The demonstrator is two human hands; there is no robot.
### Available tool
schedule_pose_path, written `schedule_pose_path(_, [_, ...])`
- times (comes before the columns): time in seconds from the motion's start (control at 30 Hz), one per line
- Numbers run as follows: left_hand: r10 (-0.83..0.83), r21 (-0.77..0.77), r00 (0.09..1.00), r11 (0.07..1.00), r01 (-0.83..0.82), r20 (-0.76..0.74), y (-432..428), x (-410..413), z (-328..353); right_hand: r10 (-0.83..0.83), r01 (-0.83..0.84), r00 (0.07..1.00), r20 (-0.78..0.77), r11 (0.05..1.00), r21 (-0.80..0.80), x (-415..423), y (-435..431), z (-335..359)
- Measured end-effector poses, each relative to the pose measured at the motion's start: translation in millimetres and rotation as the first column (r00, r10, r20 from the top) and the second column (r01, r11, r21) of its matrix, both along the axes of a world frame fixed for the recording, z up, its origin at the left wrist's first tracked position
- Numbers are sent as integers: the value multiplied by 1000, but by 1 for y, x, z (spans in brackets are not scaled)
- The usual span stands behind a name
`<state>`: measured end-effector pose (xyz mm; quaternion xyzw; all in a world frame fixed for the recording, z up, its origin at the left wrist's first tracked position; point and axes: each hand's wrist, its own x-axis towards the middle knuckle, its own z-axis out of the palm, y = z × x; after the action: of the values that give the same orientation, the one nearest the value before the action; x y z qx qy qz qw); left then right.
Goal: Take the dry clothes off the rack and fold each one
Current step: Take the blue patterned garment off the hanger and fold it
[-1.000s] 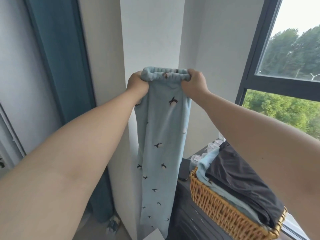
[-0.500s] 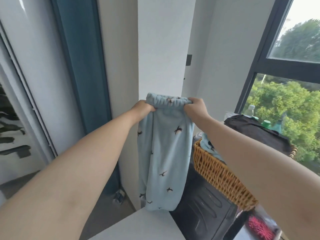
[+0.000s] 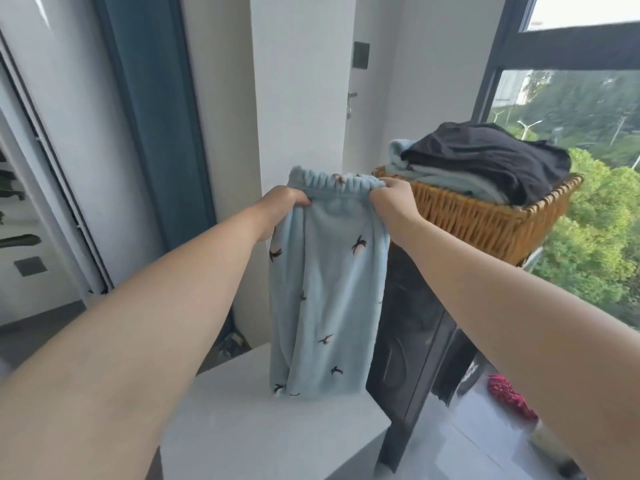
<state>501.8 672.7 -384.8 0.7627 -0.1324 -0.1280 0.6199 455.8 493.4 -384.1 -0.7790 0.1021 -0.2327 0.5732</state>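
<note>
Pants, pale blue with small dark birds, hang straight down between the two hands. The left hand grips the left end of the gathered waistband, fingers curled round it. The right hand clutches the right end likewise. The lower edge meets the white counter. A wicker basket of folded clothes stands just to the right.

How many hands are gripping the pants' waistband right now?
2. The left hand grips the left end of the waistband, the right hand the right end; the blue pants hang between them.
</note>
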Motion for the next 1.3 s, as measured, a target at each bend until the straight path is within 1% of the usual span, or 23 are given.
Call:
schedule_pose_path(0.1, [-30, -21, 997, 999, 29, -74, 7, -42, -21, 26, -25, 1000, -11, 998, 49, -38, 1, -21])
schedule_pose_path(0.13, [-51, -20, 992, 999, 48, -120, 11, -55, -27, 46, -43, 998, -52, 997, 67, -51, 4, -27])
schedule_pose_path(0.2, [-109, 17, 970, 993, 115, -218, 20, -71, -33, 96, -74, 973, -210, 991, 110, -66, 4, -33])
schedule_pose_path(0.27, [-187, 74, 934, 973, 219, -305, 31, -86, -43, 229, -180, 911, -343, 969, 169, -88, 2, -41])
schedule_pose_path(0.33, [-254, 134, 881, 934, 330, -399, 41, -99, -58, 380, -314, 829, -410, 923, 221, -118, 7, -53])
schedule_pose_path(0.37, [-267, 157, 861, 918, 363, -432, 44, -104, -70, 422, -352, 793, -438, 906, 234, -126, 7, -64])
schedule_pose_path(0.43, [-238, 189, 847, 912, 363, -476, 47, -109, -99, 455, -379, 767, -453, 890, 252, -133, 7, -93])
schedule_pose_path(0.5, [-180, 206, 866, 930, 304, -466, 44, -107, -123, 411, -325, 803, -432, 909, 262, -126, 7, -117])
schedule_pose_path(0.57, [-141, 194, 878, 948, 254, -457, 40, -101, -143, 378, -278, 807, -453, 921, 272, -114, 7, -137])
schedule_pose_path(0.63, [-143, 164, 859, 954, 252, -492, 41, -97, -159, 368, -269, 783, -502, 927, 261, -109, 6, -156])
schedule_pose_path(0.67, [-169, 141, 828, 948, 285, -534, 43, -96, -168, 416, -308, 743, -524, 908, 284, -107, 6, -166])
schedule_pose_path(0.73, [-247, 103, 731, 912, 397, -637, 49, -94, -184, 505, -362, 635, -585, 863, 352, -106, 5, -185])
schedule_pose_path(0.8, [-302, 77, 626, 860, 504, -719, 54, -89, -201, 544, -338, 548, -636, 839, 427, -99, 5, -209])
schedule_pose_path(0.87, [-330, 45, 547, 826, 562, -770, 57, -84, -216, 550, -268, 499, -670, 833, 484, -93, 10, -228])
schedule_pose_path(0.93, [-338, 19, 505, 817, 577, -794, 60, -78, -229, 562, -223, 489, -668, 820, 527, -82, 8, -248])
schedule_pose_path(0.97, [-336, 12, 505, 823, 568, -795, 62, -71, -236, 574, -225, 484, -661, 811, 539, -75, 9, -254])
schedule_pose_path(1.03, [-309, 14, 577, 874, 485, -756, 65, -60, -246, 572, -207, 500, -650, 808, 552, -66, 11, -255])
schedule_pose_path(1.1, [-256, -21, 681, 943, 333, -686, 66, -47, -249, 543, -167, 571, -615, 811, 561, -51, 14, -245])
schedule_pose_path(1.13, [-245, -64, 710, 960, 273, -660, 66, -41, -250, 525, -161, 613, -591, 815, 557, -44, 16, -237])
schedule_pose_path(1.17, [-253, -100, 720, 963, 249, -646, 66, -38, -250, 509, -159, 649, -565, 817, 554, -41, 17, -230])
schedule_pose_path(1.2, [-273, -120, 720, 959, 258, -638, 65, -31, -247, 505, -164, 680, -532, 812, 560, -30, 16, -225])
schedule_pose_path(1.23, [-292, -111, 713, 951, 290, -637, 65, -30, -245, 504, -172, 692, -517, 810, 560, -24, 15, -218])
schedule_pose_path(1.3, [-327, -74, 687, 926, 371, -649, 63, -25, -244, 509, -202, 688, -517, 819, 537, -15, 14, -209])
